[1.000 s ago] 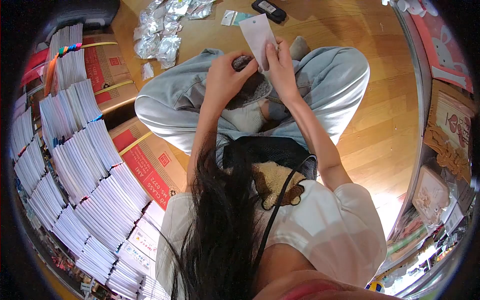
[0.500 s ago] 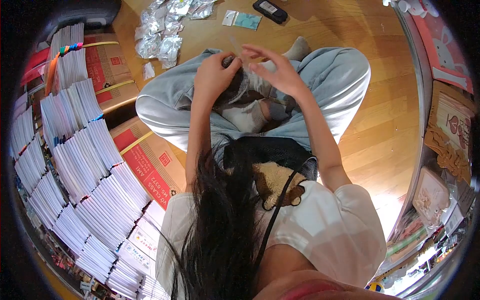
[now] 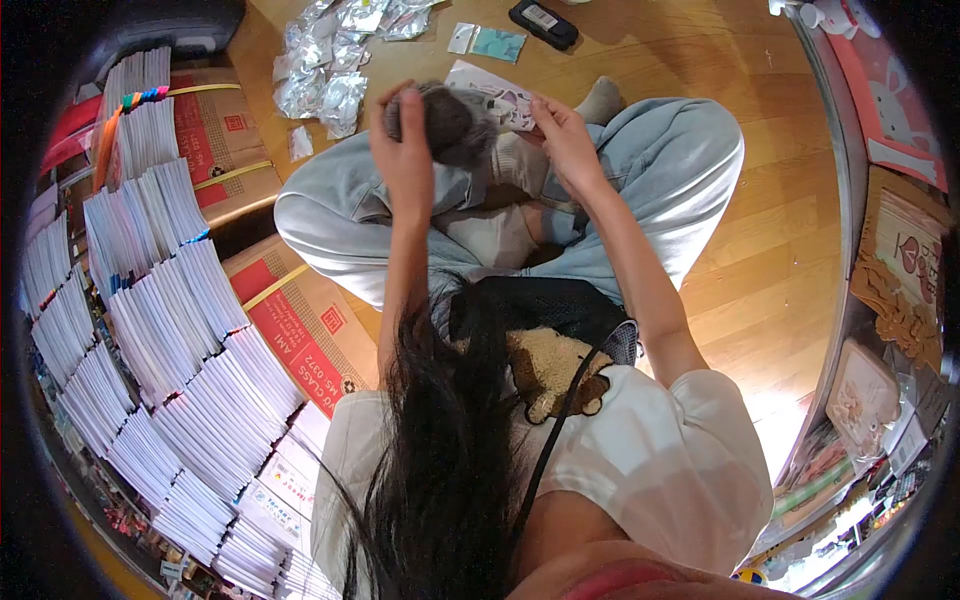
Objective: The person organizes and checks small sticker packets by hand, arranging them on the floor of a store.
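My left hand (image 3: 405,145) is wrapped round a dark grey fuzzy item (image 3: 452,125), raised above my crossed legs. Between the fingers of my right hand (image 3: 567,140) is the edge of a white card or packet (image 3: 508,103) with purplish printed shapes. That card lies right beside the fuzzy item, which partly covers it. Below both hands are my light socks (image 3: 488,232) and blue jeans (image 3: 665,165).
Beyond my knees lie many clear packets (image 3: 342,98), a teal packet (image 3: 497,43) and a black object with a white label (image 3: 543,22). Stacked notebooks (image 3: 180,310) and red-brown cartons (image 3: 300,325) stand at left. Shelved goods (image 3: 900,270) line the right.
The fuzzy item has been lifted and turned into fuller view by my left hand. My right hand has closed on the card, whose printed face now shows.
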A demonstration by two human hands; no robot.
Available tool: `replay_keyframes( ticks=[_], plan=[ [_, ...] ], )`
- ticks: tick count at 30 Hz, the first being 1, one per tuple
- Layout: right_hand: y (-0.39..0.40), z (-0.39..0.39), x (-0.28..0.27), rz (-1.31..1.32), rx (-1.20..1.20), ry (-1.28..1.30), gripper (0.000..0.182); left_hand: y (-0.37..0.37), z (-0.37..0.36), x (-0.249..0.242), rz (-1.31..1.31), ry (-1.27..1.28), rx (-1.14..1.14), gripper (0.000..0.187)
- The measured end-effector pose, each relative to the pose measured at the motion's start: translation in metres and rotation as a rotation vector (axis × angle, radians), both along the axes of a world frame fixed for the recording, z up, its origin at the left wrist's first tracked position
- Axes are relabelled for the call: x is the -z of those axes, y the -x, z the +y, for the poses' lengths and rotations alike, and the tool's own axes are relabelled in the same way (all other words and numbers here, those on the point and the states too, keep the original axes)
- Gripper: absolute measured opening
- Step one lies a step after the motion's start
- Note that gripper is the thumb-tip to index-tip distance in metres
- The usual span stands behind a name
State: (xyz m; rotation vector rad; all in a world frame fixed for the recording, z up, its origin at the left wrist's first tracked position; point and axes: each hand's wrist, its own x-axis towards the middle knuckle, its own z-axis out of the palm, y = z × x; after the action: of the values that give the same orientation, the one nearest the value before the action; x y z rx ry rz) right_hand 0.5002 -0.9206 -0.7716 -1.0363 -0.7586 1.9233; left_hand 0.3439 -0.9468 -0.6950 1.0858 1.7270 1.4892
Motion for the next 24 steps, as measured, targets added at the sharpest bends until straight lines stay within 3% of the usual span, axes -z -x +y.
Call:
replay_keyframes(
  ticks=[2,4,6,8,11,14,15,17,18,21,22,24],
  plan=[
    [0.006,-0.004,-0.003,0.107,0.049,0.044,0.031,-0.014,-0.002,0.016,0.063,-0.033,0.068,0.036],
    [0.013,-0.013,-0.005,0.178,0.138,0.047,0.03,-0.043,-0.001,0.034,0.514,-0.147,0.224,0.039],
    [0.011,-0.014,-0.007,0.261,0.173,0.167,0.029,-0.055,0.003,0.041,0.677,-0.086,0.252,0.041],
    [0.011,-0.018,-0.014,0.272,0.199,0.12,0.027,-0.052,0.017,0.058,0.778,-0.124,0.242,0.036],
    [0.015,-0.023,-0.001,0.169,0.164,0.009,0.023,-0.035,0.045,0.07,0.213,-0.068,0.216,0.031],
    [0.015,-0.021,0.002,-0.023,0.097,-0.153,0.022,-0.039,0.038,0.068,-0.063,0.134,0.172,0.026],
    [0.015,-0.019,-0.002,0.002,0.162,-0.101,0.022,-0.043,0.035,0.07,-0.154,0.199,0.158,0.025],
    [0.015,-0.018,-0.012,0.052,0.296,0.013,0.023,-0.064,0.012,0.07,-0.257,0.088,0.183,0.028],
    [0.015,-0.018,0.012,0.094,0.309,0.001,0.029,-0.075,0.002,0.064,-0.152,0.068,0.172,0.03],
    [0.009,-0.017,-0.01,-0.142,0.272,0.146,0.033,-0.085,-0.009,0.059,0.061,0.087,0.243,0.035],
    [0.004,-0.014,0.005,-0.125,0.159,0.178,0.037,-0.085,-0.012,0.058,0.117,0.107,0.283,0.037],
    [0.005,-0.014,-0.003,0.112,0.194,0.247,0.039,-0.084,-0.016,0.057,0.18,0.047,0.328,0.039]
  ],
)
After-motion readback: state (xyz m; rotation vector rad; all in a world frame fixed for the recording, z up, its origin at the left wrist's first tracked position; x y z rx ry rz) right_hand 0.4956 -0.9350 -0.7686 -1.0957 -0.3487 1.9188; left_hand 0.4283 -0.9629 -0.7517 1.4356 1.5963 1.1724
